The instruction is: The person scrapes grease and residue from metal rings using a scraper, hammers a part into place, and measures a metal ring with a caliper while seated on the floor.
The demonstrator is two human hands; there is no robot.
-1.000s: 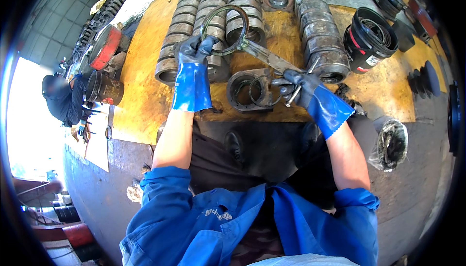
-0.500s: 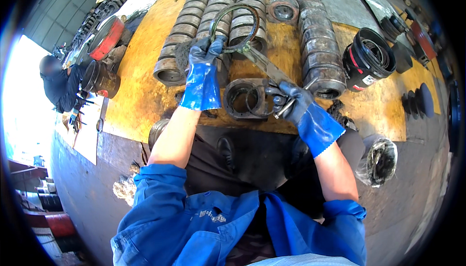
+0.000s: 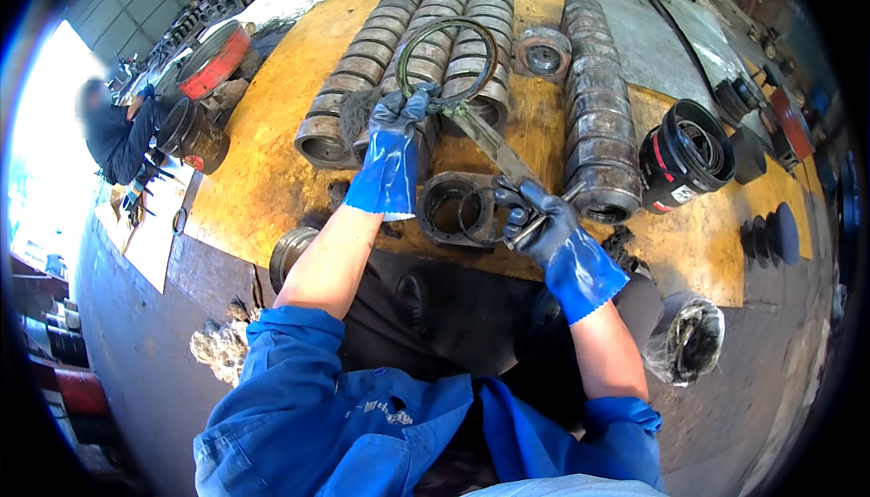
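In the head view, a stained yellow board is covering grey floor; a co-worker is sitting far left. Metal cylinders are lying in rows. A square housing and a black bucket are resting nearby. The left hand is pinching a greasy ring, partly hiding the left rows. The right hand's fingers are curling around a flat blade, its tip meeting the ring's lower rim.

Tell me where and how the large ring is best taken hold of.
The large ring is probably best pinched by its lower-left rim from the near side, where the left hand holds it. It is an open hoop with a narrow band to close on; farther right along the lower rim, the flat metal bar from the right hand crowds the grip.
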